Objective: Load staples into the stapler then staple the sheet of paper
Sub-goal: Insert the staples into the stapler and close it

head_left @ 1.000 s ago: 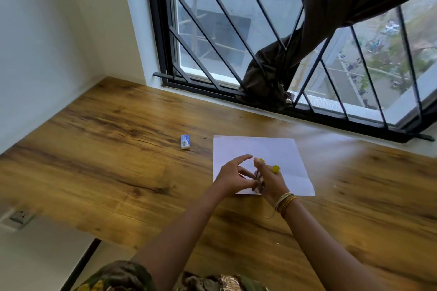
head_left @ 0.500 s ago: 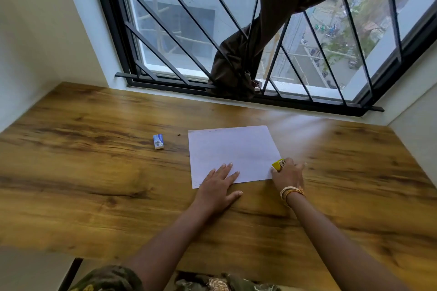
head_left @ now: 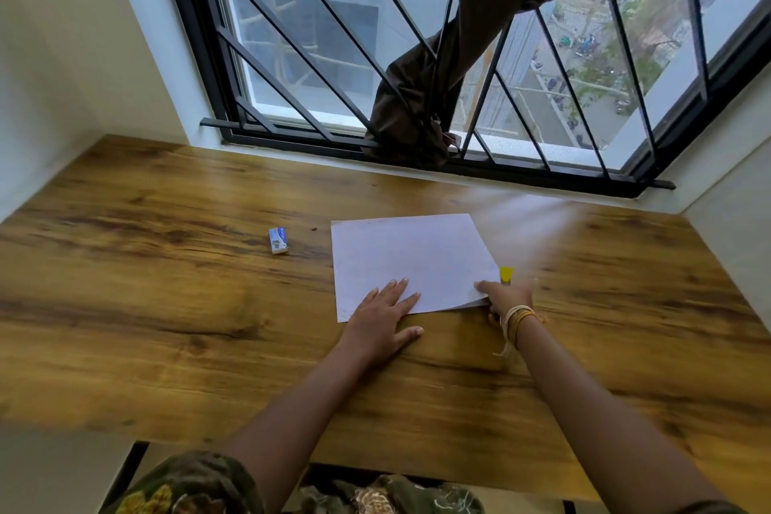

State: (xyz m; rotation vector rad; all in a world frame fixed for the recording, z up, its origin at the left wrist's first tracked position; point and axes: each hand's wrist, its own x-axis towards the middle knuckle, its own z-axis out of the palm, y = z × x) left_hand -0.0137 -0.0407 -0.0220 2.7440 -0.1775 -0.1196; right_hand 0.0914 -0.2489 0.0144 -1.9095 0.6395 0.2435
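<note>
A white sheet of paper lies flat on the wooden table. My left hand rests palm down, fingers spread, on the paper's near left edge. My right hand is at the paper's near right corner, closed around a small yellow stapler; only the stapler's yellow tip shows past my fingers. The corner of the paper is lifted slightly by my thumb. A small blue and white staple box lies on the table to the left of the paper.
A barred window runs along the table's far edge, with a dark curtain bunched on the sill. White walls close in on the left and right. The table's near edge is by my body.
Both hands left the stapler work above the paper. My left hand went flat on the paper's near edge; my right hand carried the stapler to the near right corner and now lifts that corner.
</note>
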